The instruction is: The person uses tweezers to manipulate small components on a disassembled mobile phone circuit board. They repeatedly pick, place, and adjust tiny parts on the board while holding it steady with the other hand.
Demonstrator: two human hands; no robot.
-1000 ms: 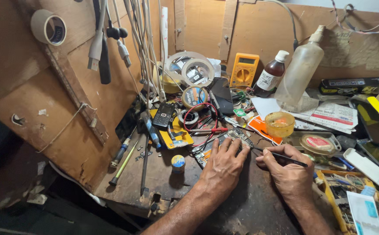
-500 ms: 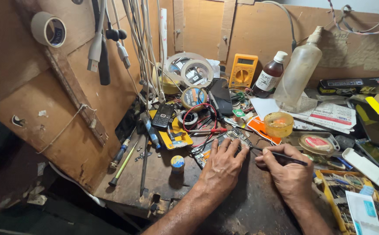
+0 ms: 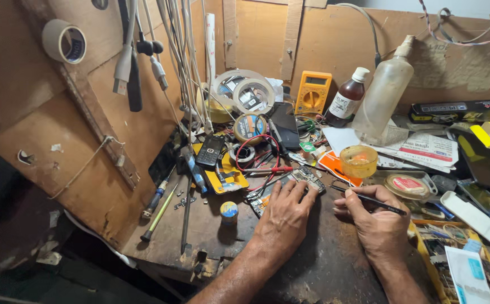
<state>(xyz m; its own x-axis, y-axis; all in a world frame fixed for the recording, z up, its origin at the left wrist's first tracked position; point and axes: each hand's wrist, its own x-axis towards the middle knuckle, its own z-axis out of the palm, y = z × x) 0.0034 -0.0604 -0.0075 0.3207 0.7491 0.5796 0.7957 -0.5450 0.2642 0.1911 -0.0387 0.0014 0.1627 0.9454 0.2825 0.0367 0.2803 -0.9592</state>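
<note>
Tape roll (image 3: 63, 41) hangs at upper left of the frame; screwdrivers (image 3: 157, 197) lie at lower left on the tabletop (image 3: 324, 270), with a small round tin (image 3: 229, 212) just right of them.

Left hand (image 3: 283, 217), centre of frame, lies flat with fingers spread, pressing down on a circuit board (image 3: 308, 175); only the board's far edge shows past the fingertips. The grip here is open-palmed, holding by downward pressure, not closed around anything.

Right hand (image 3: 377, 225), right of centre, has thumb and fingers pinched shut on a thin dark tool (image 3: 369, 200), its tip pointing left toward the board, just beside it. Whether the tip touches cannot be told.

Judgement on handling: the board looks light, thin, stiff and fragile, with small exposed parts; it would slide easily on the worn tabletop. Best held by its bare edges or pinned flat as now, clear of components. The tool looks light and rigid, suited to a pen-like hold near its front.

Beyond, a yellow meter (image 3: 313, 92), a brown bottle (image 3: 346, 104) and a clear plastic bottle (image 3: 384, 93) stand at upper right.
</note>
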